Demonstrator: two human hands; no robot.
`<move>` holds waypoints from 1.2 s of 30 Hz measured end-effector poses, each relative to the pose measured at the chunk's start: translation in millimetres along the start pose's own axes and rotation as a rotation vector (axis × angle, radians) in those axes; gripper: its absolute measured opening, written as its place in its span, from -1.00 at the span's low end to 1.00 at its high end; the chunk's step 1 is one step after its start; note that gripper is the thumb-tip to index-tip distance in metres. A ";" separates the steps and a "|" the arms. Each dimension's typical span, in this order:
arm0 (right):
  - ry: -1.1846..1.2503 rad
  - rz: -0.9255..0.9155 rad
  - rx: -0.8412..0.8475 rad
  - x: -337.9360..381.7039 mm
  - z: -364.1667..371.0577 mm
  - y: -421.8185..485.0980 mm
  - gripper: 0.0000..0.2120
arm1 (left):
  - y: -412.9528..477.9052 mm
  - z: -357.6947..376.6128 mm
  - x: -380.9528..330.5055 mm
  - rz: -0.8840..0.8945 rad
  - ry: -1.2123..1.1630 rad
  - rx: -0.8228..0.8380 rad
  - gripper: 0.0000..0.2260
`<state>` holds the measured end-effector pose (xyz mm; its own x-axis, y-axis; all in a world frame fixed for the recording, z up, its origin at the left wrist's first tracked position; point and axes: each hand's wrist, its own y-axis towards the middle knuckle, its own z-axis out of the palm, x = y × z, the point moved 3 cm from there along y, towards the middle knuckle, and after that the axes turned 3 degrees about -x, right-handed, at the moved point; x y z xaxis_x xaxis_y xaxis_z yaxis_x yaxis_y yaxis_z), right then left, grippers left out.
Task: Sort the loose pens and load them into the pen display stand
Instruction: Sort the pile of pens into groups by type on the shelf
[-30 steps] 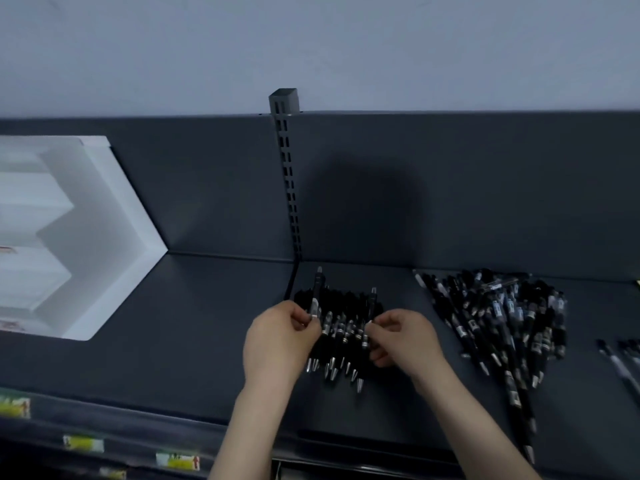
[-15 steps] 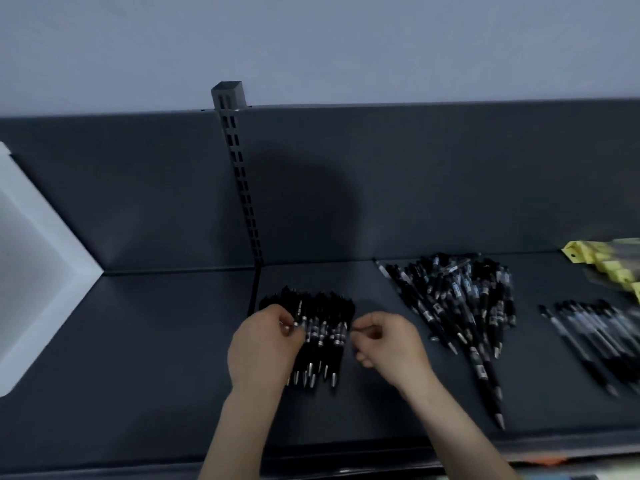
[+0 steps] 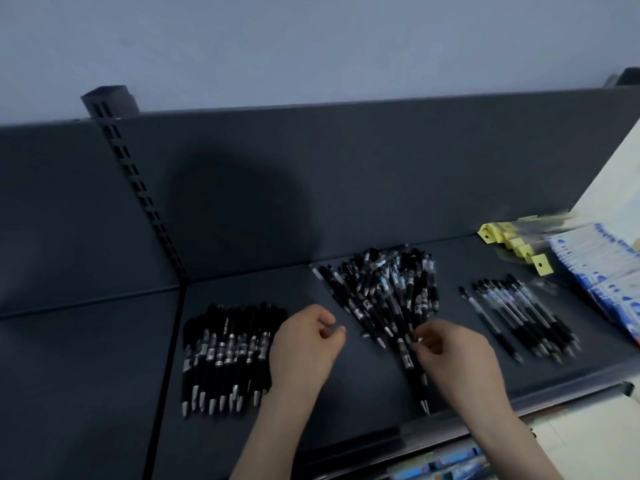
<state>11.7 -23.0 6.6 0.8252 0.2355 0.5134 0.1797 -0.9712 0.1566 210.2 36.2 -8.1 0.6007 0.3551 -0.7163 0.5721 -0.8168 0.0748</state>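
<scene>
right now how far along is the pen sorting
Done: two sorted rows, black pens on the left, clear-barrel pens on the right. In hand: the right hand pinches at the loose pile; the left hand hovers curled. Left: that pile, plus loading; no stand in view.

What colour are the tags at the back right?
The tags are yellow, clearest in the head view.

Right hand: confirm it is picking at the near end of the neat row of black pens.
Wrong. In the head view the right hand is picking at the near end of the jumbled pile of pens in the middle, not the neat row of black pens, which lies beyond the left hand.
</scene>
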 end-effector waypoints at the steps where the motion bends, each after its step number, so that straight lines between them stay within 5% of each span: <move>1: -0.024 0.007 0.015 -2.7 0.0 0.5 -0.92 | 2.0 6.8 -2.7 -0.004 0.005 0.014 -0.90; 17: -0.259 -0.099 0.275 4.1 13.3 6.3 -0.74 | 30.0 58.7 -18.1 -0.266 -0.004 0.058 -0.79; 27: -0.090 -0.089 0.305 -5.4 -10.2 20.3 -0.91 | 26.8 55.4 -23.5 -0.348 -0.179 0.039 -0.89; 36: 0.084 -0.199 0.300 18.4 -26.8 26.2 -0.88 | 8.8 24.4 -27.8 -0.285 -0.232 -0.040 -0.93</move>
<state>17.2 -43.2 42.8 0.7136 0.4113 0.5672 0.4916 -0.8707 0.0129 184.9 8.1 -4.4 0.2735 0.4496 -0.8503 0.7224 -0.6797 -0.1271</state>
